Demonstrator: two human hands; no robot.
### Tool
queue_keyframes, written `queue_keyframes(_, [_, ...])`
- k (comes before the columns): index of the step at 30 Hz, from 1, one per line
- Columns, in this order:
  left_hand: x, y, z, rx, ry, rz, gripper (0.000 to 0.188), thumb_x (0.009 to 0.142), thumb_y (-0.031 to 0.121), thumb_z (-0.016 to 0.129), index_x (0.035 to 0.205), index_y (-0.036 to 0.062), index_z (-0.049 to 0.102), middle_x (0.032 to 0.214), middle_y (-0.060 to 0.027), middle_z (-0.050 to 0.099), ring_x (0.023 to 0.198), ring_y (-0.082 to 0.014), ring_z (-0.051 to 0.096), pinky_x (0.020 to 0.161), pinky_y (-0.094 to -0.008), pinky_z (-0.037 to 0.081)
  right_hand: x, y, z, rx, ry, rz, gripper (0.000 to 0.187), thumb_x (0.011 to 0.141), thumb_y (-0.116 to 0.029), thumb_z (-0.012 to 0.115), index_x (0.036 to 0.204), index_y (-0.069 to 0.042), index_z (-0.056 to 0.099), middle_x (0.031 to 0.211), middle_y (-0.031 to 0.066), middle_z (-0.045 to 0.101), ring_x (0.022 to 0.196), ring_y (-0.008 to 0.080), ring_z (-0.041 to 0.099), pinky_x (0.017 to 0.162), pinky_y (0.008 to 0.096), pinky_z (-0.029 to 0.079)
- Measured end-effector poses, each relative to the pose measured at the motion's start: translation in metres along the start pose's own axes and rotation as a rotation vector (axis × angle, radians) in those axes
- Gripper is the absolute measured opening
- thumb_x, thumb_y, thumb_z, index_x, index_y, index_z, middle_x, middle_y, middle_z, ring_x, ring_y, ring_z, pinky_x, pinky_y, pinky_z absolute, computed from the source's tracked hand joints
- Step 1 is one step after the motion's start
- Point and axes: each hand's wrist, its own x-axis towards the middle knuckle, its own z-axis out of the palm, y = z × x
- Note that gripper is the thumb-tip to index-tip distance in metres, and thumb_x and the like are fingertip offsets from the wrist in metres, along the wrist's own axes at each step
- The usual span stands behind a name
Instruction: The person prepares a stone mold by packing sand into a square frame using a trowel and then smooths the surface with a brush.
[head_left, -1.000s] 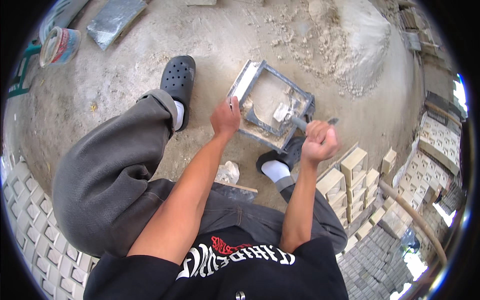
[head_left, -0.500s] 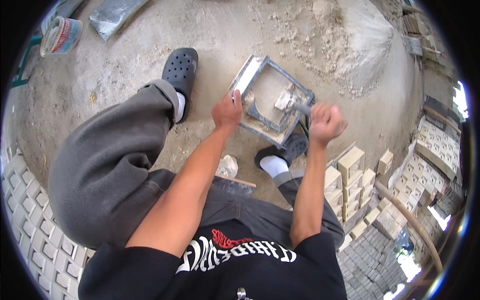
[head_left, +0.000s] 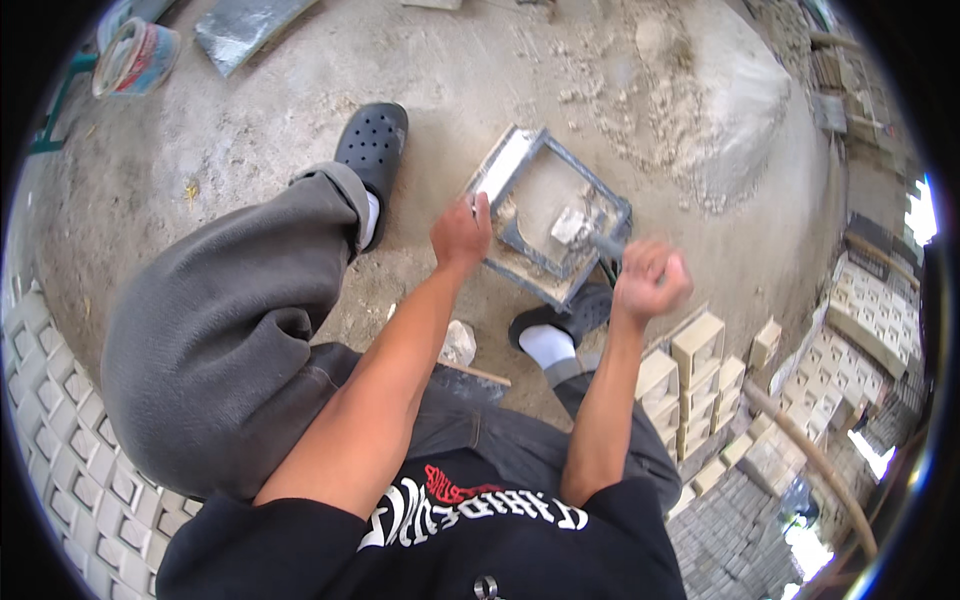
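While the right hand [head_left: 653,280] is clenched round the tool [head_left: 570,226], a slanted blow could hit the frame's [head_left: 505,163] rim, or skid it against the nearby shoe [head_left: 590,308] should the left hand [head_left: 462,235], grasping its left edge, slip. The frame lies on dusty floor [head_left: 270,100], near a powder heap [head_left: 740,110] and stacked blocks [head_left: 697,345].

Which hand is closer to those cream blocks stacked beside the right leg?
The right. The right hand, around a grey tool handle, is just up and left of the cream blocks; the left hand is farther left, at the left edge of the dark frame.
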Motion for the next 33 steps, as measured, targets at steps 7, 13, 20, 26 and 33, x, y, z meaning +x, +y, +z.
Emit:
queue_keyframes(7, [-0.002, 0.004, -0.002, -0.007, -0.03, -0.053, 0.046, 0.098, 0.044, 0.038, 0.096, 0.0066, 0.064, 0.088, -0.0206, 0.067, 0.084, -0.0425, 0.063, 0.075, -0.0517, 0.049, -0.016, -0.011, -0.003, -0.038, 0.04, -0.024, 0.034, 0.085, -0.023, 0.039, 0.054, -0.013, 0.028, 0.046, 0.0016, 0.026, 0.042, 0.0136, 0.024, 0.046, 0.0323, 0.028])
queue_keyframes(13, [-0.001, 0.001, -0.001, -0.019, 0.009, -0.029, 0.045, 0.097, 0.044, 0.039, 0.093, 0.0069, 0.063, 0.087, -0.021, 0.067, 0.083, -0.0422, 0.063, 0.074, -0.0523, 0.048, -0.013, -0.018, 0.005, -0.042, 0.015, 0.036, 0.034, 0.084, -0.024, 0.039, 0.054, -0.013, 0.028, 0.046, 0.0009, 0.025, 0.041, 0.0131, 0.023, 0.045, 0.0309, 0.027])
queue_keyframes(20, [-0.007, 0.006, -0.001, -0.022, -0.002, -0.01, 0.043, 0.097, 0.043, 0.038, 0.093, 0.0073, 0.063, 0.086, -0.0209, 0.067, 0.083, -0.0416, 0.064, 0.074, -0.052, 0.049, -0.005, -0.001, 0.024, 0.003, 0.032, 0.0, 0.031, 0.082, -0.015, 0.039, 0.052, -0.008, 0.031, 0.046, 0.0054, 0.032, 0.042, 0.0141, 0.029, 0.043, 0.0304, 0.029])
queue_keyframes(26, [-0.006, 0.002, -0.002, -0.033, -0.005, -0.01, 0.042, 0.098, 0.042, 0.039, 0.095, 0.0073, 0.063, 0.087, -0.0205, 0.067, 0.084, -0.0422, 0.063, 0.074, -0.0529, 0.048, -0.009, -0.001, 0.034, -0.076, 0.057, -0.072, 0.033, 0.083, -0.018, 0.038, 0.053, -0.012, 0.027, 0.046, 0.0026, 0.027, 0.042, 0.0151, 0.026, 0.046, 0.0321, 0.029])
queue_keyframes(33, [-0.003, 0.006, -0.004, -0.006, 0.014, -0.002, 0.041, 0.098, 0.041, 0.039, 0.094, 0.0073, 0.063, 0.086, -0.02, 0.067, 0.082, -0.0428, 0.063, 0.073, -0.0527, 0.049, -0.002, 0.004, 0.038, -0.012, 0.007, -0.059, 0.03, 0.079, -0.013, 0.039, 0.052, -0.008, 0.03, 0.045, 0.0048, 0.031, 0.039, 0.0135, 0.026, 0.041, 0.0303, 0.027])
